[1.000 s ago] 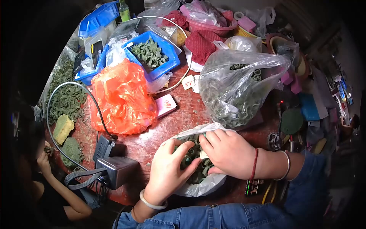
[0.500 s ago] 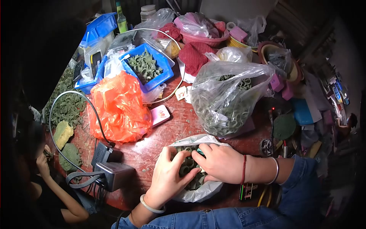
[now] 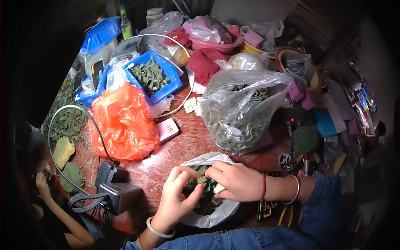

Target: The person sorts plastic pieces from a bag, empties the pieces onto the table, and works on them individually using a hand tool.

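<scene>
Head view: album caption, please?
Left hand and right hand at an open bag of green pieces on a red table.

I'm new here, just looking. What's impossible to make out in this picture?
In the head view:
- Bottom of the white bag: hidden by the green pieces, left hand and right hand.
- Right palm: turned away, behind the back of that hand.
- Inside the orange bag: covered by crumpled plastic.
- Far-right items: too small and blurred to name.
</scene>
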`<state>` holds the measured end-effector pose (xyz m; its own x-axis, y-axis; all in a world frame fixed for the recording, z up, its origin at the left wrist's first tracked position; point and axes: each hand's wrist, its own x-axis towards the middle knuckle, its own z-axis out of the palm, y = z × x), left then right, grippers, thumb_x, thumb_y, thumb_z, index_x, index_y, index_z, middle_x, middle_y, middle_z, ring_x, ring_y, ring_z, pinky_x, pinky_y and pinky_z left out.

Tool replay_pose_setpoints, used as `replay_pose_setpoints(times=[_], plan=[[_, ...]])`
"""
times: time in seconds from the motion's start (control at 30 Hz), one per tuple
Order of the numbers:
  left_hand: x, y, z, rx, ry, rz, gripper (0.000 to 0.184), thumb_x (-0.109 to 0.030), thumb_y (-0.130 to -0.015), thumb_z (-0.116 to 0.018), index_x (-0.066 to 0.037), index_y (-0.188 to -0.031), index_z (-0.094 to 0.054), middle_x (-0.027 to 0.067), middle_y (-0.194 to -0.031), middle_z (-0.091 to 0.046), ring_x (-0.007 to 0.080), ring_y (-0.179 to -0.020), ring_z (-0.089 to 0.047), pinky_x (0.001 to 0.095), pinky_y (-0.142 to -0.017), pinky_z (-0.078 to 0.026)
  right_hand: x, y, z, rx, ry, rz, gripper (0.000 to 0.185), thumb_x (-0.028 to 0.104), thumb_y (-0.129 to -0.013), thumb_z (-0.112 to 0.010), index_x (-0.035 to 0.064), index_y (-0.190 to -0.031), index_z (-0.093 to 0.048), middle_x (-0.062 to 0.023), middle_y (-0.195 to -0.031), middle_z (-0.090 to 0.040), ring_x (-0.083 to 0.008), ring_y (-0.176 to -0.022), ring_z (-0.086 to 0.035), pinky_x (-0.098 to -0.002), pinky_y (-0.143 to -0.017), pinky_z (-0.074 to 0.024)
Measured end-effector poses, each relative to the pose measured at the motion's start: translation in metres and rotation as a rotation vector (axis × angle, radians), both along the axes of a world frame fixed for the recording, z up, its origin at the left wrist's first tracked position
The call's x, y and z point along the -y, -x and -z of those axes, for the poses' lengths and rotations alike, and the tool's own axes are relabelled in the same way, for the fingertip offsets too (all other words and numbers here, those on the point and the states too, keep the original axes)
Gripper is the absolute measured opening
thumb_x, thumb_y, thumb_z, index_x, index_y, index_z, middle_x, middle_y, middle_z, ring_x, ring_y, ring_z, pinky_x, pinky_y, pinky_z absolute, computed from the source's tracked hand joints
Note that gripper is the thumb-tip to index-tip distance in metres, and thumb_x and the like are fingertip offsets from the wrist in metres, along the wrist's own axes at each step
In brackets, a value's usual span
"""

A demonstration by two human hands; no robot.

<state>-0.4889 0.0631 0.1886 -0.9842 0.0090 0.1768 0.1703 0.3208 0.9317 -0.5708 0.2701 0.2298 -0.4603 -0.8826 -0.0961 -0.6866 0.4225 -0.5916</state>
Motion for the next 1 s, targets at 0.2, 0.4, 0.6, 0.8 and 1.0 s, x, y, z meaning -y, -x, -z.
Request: replay_pose_setpoints(times=[0.2,0.4,0.6,0.8,1.0], plan=[[0.007,-0.003,-0.003,0.364,-0.387,0.050,0.016,0.004,-0.092,-0.065,0.001,-0.107,-0.065,0.0062,-0.103,-0.066,0.0136,-0.093,-0.064,0.0273,-0.074,-0.054,-0.001,0.006,0.004,0.214,0.283,0.091,0.036,0.007,-0.078,-0.078,0.0029,-0.108,-0.058,-0.0161,-0.098,-0.065,-0.0360,-0.095,-0.065,-0.0443,-0.081,-0.0507],[0.009,-0.002,-0.014,0.458,-0.566,0.124,0.022,0.005,-0.099,-0.054,0.001,-0.120,-0.061,0.0069,-0.116,-0.064,0.0107,-0.099,-0.063,0.0262,-0.078,-0.056,-0.007,0.001,0.002,0.336,0.344,0.129,0.031,0.008,-0.078,-0.077,0.0029,-0.104,-0.061,-0.0144,-0.091,-0.067,-0.0334,-0.089,-0.067,-0.0426,-0.078,-0.0510],[0.015,-0.001,-0.008,0.504,-0.732,0.164,0.031,0.006,-0.096,-0.056,0.003,-0.127,-0.058,0.0101,-0.127,-0.063,0.0168,-0.116,-0.061,0.0315,-0.102,-0.049,-0.013,0.003,-0.002,0.363,0.266,0.124,0.028,0.012,-0.086,-0.077,0.0030,-0.110,-0.065,-0.0117,-0.102,-0.068,-0.0262,-0.094,-0.069,-0.0378,-0.084,-0.0532],[0.014,-0.001,-0.012,0.569,-0.942,0.141,0.038,0.002,-0.097,-0.059,0.003,-0.135,-0.055,0.0129,-0.136,-0.060,0.0188,-0.120,-0.062,0.0295,-0.100,-0.050,-0.010,-0.002,-0.007,0.428,0.340,0.201,0.027,0.013,-0.083,-0.076,0.0055,-0.105,-0.065,-0.0130,-0.091,-0.068,-0.0279,-0.089,-0.069,-0.0394,-0.080,-0.0526],[0.019,0.005,0.009,0.613,-1.115,0.178,0.036,-0.009,-0.106,-0.049,0.005,-0.139,-0.054,0.0182,-0.131,-0.066,0.0238,-0.116,-0.066,0.0358,-0.100,-0.053,-0.012,-0.002,-0.022,0.883,0.247,0.433,0.020,0.008,-0.094,-0.071,0.0043,-0.112,-0.063,-0.0058,-0.097,-0.070,-0.0116,-0.085,-0.070,-0.0295,-0.071,-0.0572]])
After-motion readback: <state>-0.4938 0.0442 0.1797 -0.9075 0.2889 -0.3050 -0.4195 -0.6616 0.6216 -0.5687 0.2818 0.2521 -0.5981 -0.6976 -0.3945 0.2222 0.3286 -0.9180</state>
